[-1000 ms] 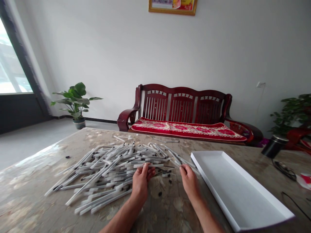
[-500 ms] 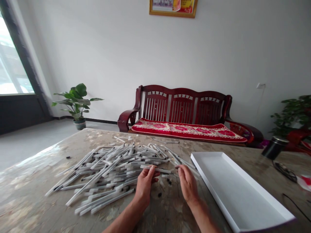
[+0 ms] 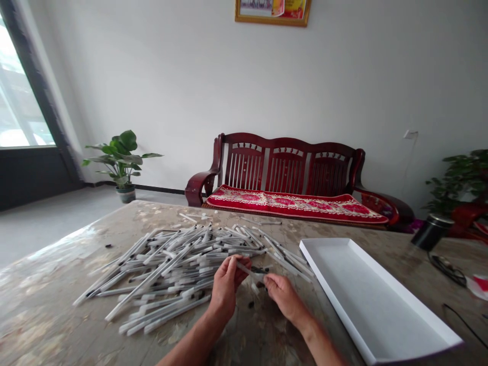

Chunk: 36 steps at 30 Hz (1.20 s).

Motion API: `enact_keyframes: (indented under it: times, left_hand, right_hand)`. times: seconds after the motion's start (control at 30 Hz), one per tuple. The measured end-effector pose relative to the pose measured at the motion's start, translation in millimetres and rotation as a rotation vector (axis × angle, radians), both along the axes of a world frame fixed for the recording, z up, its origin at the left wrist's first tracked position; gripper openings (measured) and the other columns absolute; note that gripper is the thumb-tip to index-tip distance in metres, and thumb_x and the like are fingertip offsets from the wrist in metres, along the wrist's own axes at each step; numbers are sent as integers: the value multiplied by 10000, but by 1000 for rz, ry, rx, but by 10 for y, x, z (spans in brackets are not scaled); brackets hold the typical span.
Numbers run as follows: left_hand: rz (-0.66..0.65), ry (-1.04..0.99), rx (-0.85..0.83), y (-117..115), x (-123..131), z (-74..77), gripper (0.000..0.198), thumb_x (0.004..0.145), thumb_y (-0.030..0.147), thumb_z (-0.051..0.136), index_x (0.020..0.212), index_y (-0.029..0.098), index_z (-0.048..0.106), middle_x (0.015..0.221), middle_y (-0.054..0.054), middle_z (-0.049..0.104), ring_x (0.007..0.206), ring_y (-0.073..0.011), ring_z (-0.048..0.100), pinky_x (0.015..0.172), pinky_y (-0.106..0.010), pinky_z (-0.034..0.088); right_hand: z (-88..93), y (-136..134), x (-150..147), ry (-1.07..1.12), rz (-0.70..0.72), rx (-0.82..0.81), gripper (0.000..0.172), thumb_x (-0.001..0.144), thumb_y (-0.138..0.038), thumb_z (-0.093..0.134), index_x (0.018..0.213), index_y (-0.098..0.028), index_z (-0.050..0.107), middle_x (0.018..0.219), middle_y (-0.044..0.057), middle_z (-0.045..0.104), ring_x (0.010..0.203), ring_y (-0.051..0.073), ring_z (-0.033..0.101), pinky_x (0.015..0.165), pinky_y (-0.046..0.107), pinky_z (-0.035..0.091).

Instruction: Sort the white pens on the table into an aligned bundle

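Observation:
A slim, whitish pen [image 3: 247, 269] slants down to the right between my hands. My left hand [image 3: 227, 287] is closed around its upper left part. The fingertips of my right hand [image 3: 284, 296] are pinched at the pen's lower right end; anything small inside that pinch is hidden. To the left and behind spreads a large loose pile of similar pens [image 3: 171, 264], clear or white with dark ends. On the table just below the held pen lies a small black piece [image 3: 250, 305], with a few pale bits nearby.
A shallow white box lid [image 3: 345, 305] lies right of my hands. Farther right are a black cylinder [image 3: 432, 232] and a dark cable [image 3: 450, 272]. Another black piece [image 3: 108, 246] lies at far left on the patterned table [image 3: 46, 305]. A wooden bench [image 3: 287, 168] stands beyond.
My right hand has moved left and slightly down to meet the pen's end. The pen in my left hand has tilted, its right end now lower and toward me.

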<state>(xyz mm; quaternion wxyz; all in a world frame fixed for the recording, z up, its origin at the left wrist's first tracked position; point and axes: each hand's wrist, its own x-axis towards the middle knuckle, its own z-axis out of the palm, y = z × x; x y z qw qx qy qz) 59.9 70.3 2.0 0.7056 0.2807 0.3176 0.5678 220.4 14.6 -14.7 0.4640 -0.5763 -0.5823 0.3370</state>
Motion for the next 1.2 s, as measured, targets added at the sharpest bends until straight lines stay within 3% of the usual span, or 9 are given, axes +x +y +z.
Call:
enact_keyframes:
  times: [0.2,0.37,0.53,0.73,0.83,0.93,1.03,1.1,1.2]
  left_hand:
    - [139,-4,-140,67,-8,23,204,789,344,733,807,181,612,798,-67,771,749,-209,756,720,-309,601]
    - [164,13,-92,168,-90,-4,173,823,333,700,822,175,629,794,-65,763,752,-194,752,761,-316,603]
    - [38,153,109,142,-10,-156,429,651,521,788,884,172,700,885,-59,768,830,-230,735,830,-377,588]
    - [-59,431,354,117,84,-254,423,702,504,742,972,179,742,1017,-93,771,1024,-277,696,969,-420,519]
    - [-94,501,510,146,96,-276,428,771,454,688,1108,192,714,1164,-99,740,1123,-273,662,1014,-418,492]
    - [8,637,660,194,47,-261,368,827,373,624,1145,202,694,1187,-89,728,1121,-250,658,987,-399,504]
    - [210,975,840,240,-86,-166,239,863,255,554,1030,239,725,1132,-63,729,1095,-241,641,975,-408,486]
    - [266,1253,927,259,-194,-68,247,874,193,528,1010,255,725,1074,-54,730,1043,-247,628,947,-423,465]
    - [325,1621,895,275,-322,56,255,870,168,541,1019,269,722,1076,-63,707,1021,-267,586,908,-428,423]
  right_hand:
    - [130,-61,-32,-396,-139,232,225,906,-338,556,856,-248,757,753,27,736,707,199,666,650,260,448]
    - [107,-74,76,-534,-265,354,205,906,-274,556,987,-245,742,937,62,758,878,218,696,796,284,493]
    - [71,-58,330,-729,-541,330,184,900,-258,552,961,-220,722,944,72,718,911,231,654,819,316,478]
    - [16,-18,629,-924,-754,127,131,882,-276,612,938,-232,722,949,75,672,875,241,607,733,318,436]
    - [-11,-1,669,-944,-768,119,148,872,-254,626,981,-221,720,971,89,662,887,248,598,742,325,429]
    - [-4,1,632,-927,-750,208,190,859,-222,624,1026,-208,714,998,101,658,901,255,586,790,344,436]
    - [35,-14,498,-844,-597,322,178,869,-198,597,1001,-216,715,989,84,665,929,242,590,836,339,450]
    - [67,-30,362,-788,-443,353,169,869,-191,599,985,-231,715,982,65,669,963,229,597,855,322,458]
    - [93,-45,159,-768,-298,326,241,835,-200,651,1065,-248,705,1033,55,668,997,230,599,879,325,466]
